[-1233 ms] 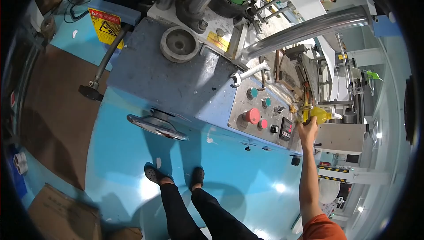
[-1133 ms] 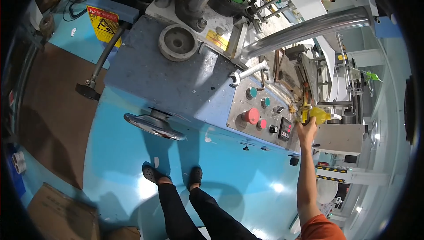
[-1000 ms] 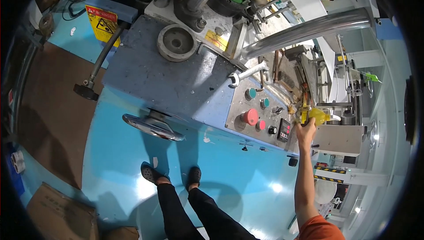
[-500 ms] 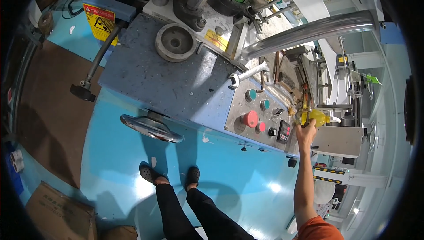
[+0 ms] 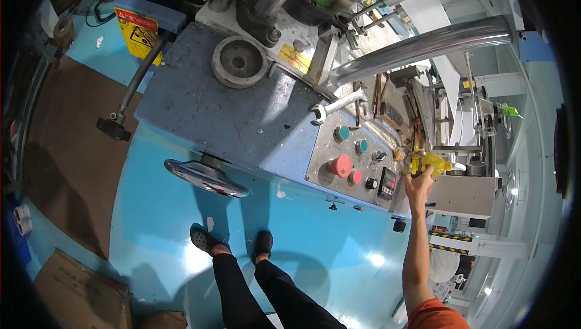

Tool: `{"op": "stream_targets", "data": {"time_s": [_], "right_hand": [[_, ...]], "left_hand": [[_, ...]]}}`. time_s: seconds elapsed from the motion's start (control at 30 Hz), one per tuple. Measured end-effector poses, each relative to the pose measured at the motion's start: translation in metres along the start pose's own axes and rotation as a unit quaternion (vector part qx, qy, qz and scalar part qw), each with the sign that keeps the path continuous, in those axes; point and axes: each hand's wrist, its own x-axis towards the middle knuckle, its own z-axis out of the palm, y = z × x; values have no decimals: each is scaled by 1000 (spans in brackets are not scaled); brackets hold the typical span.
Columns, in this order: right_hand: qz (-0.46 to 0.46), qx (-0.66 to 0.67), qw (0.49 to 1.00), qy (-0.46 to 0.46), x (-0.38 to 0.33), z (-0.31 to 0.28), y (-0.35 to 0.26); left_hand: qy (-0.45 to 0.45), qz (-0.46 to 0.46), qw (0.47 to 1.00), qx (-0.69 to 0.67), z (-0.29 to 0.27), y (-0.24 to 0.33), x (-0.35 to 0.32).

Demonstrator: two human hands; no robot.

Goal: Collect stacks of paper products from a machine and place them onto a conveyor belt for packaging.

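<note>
My right arm, in an orange sleeve, reaches forward along the right side. My right hand [image 5: 418, 185] is closed at a yellow see-through bottle [image 5: 434, 162] with a white end, beyond the control panel's far right end. The bottle lies tilted sideways, and its left part mixes with other yellow bits, so its full shape is hard to make out. Nearest to the hand on the panel [image 5: 321, 158] is a small red digital display [image 5: 387, 184]. A silver open-end wrench [image 5: 339, 106] rests across the machine's top edge above the panel. My left hand is out of view.
The blue machine top [image 5: 193, 105] carries a round metal ring [image 5: 239, 61]. Red [image 5: 340, 166] and green [image 5: 342, 133] buttons stick up from the panel. A chrome handwheel [image 5: 206, 178] juts from the front. Cardboard boxes [image 5: 82, 293] stand at lower left.
My right hand stays at the bottle, its fingers shifted slightly. The whole view has moved a little; the wrench and ring rest as before.
</note>
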Motion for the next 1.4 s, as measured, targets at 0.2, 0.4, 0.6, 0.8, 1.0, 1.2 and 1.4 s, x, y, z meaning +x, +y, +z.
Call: {"op": "stream_targets", "data": {"time_s": [0.2, 0.4, 0.6, 0.8, 1.0, 1.2, 1.4], "right_hand": [[2, 101, 994, -42, 9, -3, 18], [96, 220, 964, -115, 6, -4, 14], [91, 176, 980, -21, 2, 3, 9], [117, 175, 977, -39, 2, 0, 3], [109, 181, 977, -31, 2, 1, 8], [121, 182, 975, -44, 3, 1, 8], [103, 178, 978, -35, 3, 4, 4]], "left_hand": [[32, 12, 999, -9, 10, -4, -2], [57, 27, 998, -26, 7, -2, -3], [124, 52, 991, -6, 15, -6, 0], [112, 52, 992, 2, 17, -9, -1], [88, 36, 995, -8, 14, -5, -1], [81, 49, 995, -10, 11, -2, 0], [101, 76, 991, -48, -6, 12, 3]]}}
